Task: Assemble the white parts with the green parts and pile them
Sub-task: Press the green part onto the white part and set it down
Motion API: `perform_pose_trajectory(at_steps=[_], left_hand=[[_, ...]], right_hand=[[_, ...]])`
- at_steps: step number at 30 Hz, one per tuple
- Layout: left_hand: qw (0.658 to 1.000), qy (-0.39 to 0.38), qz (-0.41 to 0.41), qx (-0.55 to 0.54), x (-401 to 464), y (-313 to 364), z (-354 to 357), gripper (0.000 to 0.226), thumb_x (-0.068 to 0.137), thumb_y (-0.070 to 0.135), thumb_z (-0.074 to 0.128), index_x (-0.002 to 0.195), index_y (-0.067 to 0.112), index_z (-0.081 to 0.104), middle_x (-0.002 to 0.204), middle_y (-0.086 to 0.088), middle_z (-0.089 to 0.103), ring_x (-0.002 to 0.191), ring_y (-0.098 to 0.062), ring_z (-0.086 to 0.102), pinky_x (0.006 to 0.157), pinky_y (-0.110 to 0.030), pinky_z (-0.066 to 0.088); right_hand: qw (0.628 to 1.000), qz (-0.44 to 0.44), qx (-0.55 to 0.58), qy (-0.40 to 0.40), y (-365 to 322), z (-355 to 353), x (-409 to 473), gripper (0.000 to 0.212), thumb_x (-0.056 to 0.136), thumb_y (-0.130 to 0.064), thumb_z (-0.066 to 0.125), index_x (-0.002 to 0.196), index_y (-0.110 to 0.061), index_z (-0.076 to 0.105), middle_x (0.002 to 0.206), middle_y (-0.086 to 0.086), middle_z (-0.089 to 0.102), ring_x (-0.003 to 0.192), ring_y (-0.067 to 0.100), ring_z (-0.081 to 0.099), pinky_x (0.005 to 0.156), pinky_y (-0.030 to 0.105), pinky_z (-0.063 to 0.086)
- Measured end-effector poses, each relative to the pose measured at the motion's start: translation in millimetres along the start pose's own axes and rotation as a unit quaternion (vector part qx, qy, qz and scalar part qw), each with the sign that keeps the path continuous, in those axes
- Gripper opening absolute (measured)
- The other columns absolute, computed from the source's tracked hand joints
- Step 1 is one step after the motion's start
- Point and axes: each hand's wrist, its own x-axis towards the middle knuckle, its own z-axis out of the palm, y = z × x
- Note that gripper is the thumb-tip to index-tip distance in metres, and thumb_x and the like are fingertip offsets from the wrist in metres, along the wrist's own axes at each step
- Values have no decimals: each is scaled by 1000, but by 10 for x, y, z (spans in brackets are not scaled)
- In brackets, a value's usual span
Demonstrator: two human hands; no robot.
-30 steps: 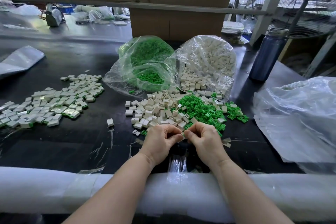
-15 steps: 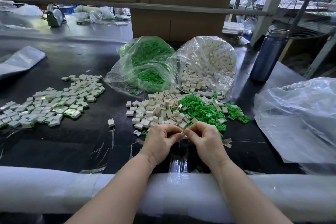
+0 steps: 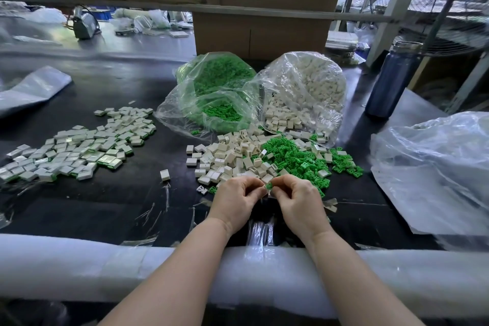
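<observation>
Two grips meet near the desk's front edge: my left grip (image 3: pixel 238 197) pinches a white part (image 3: pixel 262 191), my right grip (image 3: pixel 297 200) pinches a green part (image 3: pixel 269 186), touching it.

Black worktable (image 3: pixel 111 201); cardboard boxes (image 3: pixel 260 34) behind; fan (image 3: pixel 460 5), daylight far right.

A single head-worn view looks forward and down over the black table (image 3: pixel 111 209), from the person's own seat at its near edge — both forearms run up from the bottom of the frame. The padded white roll (image 3: pixel 79 267) along that edge lies nearest the lens; beyond it the tabletop spreads wide, bent by the wide angle. Farthest from the roll stands a cardboard box (image 3: pixel 262 34) — small and high in frame. No second view shares the scene.
</observation>
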Motion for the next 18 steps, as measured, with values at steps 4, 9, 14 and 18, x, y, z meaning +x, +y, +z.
perform_pose_trajectory(at_steps=[4,9,14,18], left_hand=[[1000,3,4,18,14,-15,12,13,85,18,66,95,13,71,90,-1,69,84,-13,62,78,-15,45],[1000,-5,0,-28,17,-31,-5,9,84,17,67,91,13,71,82,1,67,80,-13,62,79,-20,49],[996,0,-10,-89,14,-24,-37,11,84,14,67,82,24,68,80,6,68,80,-9,63,80,-14,49],[995,-3,-11,-100,8,-17,-42,15,82,13,68,79,28,66,81,7,68,82,-10,64,83,-16,49]], right_hand=[[1000,-14,-13,3,-20,0,-10,16,87,-6,60,98,-9,71,94,5,72,91,21,64,86,30,48],[999,-25,7,36,-46,-16,-25,11,87,-10,63,92,-11,72,86,2,72,83,19,64,79,30,49],[996,17,-16,87,-23,-32,-29,22,83,-24,67,64,-18,60,55,-11,53,62,17,54,60,27,35],[996,53,-61,39,25,-26,7,12,88,-23,59,82,-17,67,78,-1,67,81,20,60,66,25,36]])
